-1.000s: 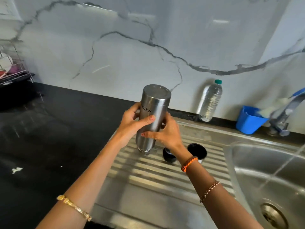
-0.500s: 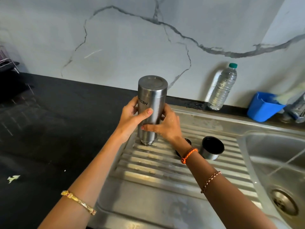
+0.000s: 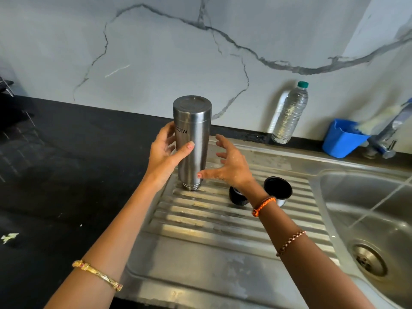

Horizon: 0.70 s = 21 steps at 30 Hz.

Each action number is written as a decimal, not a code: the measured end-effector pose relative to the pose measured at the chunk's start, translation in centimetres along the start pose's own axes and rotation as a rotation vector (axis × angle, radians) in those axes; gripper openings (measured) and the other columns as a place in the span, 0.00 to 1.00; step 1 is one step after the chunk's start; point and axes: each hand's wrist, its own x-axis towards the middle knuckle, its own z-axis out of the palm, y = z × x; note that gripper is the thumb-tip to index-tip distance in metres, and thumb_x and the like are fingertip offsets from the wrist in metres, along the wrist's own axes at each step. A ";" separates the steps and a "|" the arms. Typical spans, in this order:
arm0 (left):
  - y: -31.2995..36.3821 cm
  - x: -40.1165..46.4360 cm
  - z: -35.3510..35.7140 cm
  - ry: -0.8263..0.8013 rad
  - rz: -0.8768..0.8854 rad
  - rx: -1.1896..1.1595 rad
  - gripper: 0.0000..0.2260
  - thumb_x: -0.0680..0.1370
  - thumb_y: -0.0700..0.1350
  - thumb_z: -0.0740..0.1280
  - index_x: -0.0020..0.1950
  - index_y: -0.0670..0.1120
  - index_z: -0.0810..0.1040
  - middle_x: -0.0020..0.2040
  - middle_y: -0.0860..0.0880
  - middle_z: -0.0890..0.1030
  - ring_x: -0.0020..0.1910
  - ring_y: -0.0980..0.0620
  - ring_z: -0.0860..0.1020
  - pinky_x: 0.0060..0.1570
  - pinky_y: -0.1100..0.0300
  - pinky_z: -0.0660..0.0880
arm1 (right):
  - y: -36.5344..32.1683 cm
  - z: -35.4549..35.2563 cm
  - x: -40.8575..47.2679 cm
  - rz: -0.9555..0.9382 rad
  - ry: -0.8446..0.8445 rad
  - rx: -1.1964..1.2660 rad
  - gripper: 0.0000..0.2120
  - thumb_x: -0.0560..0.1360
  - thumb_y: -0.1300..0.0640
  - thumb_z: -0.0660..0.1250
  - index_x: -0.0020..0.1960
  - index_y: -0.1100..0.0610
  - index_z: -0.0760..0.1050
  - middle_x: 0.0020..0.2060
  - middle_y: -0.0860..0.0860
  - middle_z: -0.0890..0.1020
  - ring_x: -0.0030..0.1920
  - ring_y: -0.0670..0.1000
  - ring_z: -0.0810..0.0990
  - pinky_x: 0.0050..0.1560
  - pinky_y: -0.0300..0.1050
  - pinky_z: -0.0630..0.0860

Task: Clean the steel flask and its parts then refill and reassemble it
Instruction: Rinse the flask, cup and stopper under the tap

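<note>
Left hand [image 3: 166, 152] has the steel flask [image 3: 192, 141] in a loose grip: thumb laid across the front, the other fingers curled round the far side. Right hand [image 3: 229, 166] is off it, fingers spread and a bit bent, palm turned toward the flask, holding nothing. The thumb tip sits close to the lower part of the body, but I honestly can't tell if it's touching.

The flask is upside down, flat base up, threaded mouth down on the ribbed steel drainboard [image 3: 223, 221] at its far left corner. The logo on the side reads inverted.

Just right of the flask, behind the right wrist, there's a small black stopper [image 3: 236, 197] on the ribs, partly hidden. Next to that is the flask's cup lid [image 3: 278, 192], steel outside and black inside, tipped so the opening faces the camera. Both are close together and apart from the flask.

Wrists: gold bangle [image 3: 98, 275] on the left forearm, orange thread band [image 3: 263, 205] and a beaded bracelet [image 3: 291, 241] on the right.

Further out, the sink basin [image 3: 379, 219] is to the right with its drain [image 3: 369, 259] showing. A clear plastic water bottle [image 3: 289, 114] with a green cap stands against the marble-look wall [image 3: 156, 52], a blue plastic tub [image 3: 341, 139] sits by the tap [image 3: 388, 134], and black countertop [image 3: 66, 163] runs off to the left.
</note>
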 end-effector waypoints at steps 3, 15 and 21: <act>0.1 -0.5 0.4 0.061 0.046 0.125 0.33 0.64 0.56 0.72 0.66 0.52 0.66 0.65 0.49 0.72 0.64 0.53 0.72 0.66 0.52 0.69 | 0.9 -2.1 -1.1 -0.002 0.038 -0.076 0.48 0.58 0.56 0.81 0.72 0.56 0.61 0.70 0.54 0.67 0.65 0.54 0.71 0.61 0.41 0.70; -2.3 -5.8 5.4 0.475 0.349 0.263 0.13 0.74 0.43 0.66 0.56 0.41 0.69 0.52 0.59 0.68 0.49 0.57 0.72 0.48 0.68 0.72 | 3.7 -3.3 -3.6 0.043 -0.133 -0.633 0.26 0.71 0.53 0.71 0.67 0.59 0.70 0.63 0.56 0.75 0.63 0.56 0.72 0.62 0.49 0.70; -2.7 -7.1 8.2 0.167 0.022 0.307 0.11 0.75 0.33 0.64 0.55 0.45 0.72 0.52 0.48 0.75 0.50 0.52 0.74 0.48 0.69 0.72 | 3.1 -3.2 -4.3 -0.034 0.017 -0.589 0.16 0.72 0.56 0.70 0.58 0.61 0.77 0.54 0.57 0.81 0.56 0.57 0.77 0.57 0.51 0.73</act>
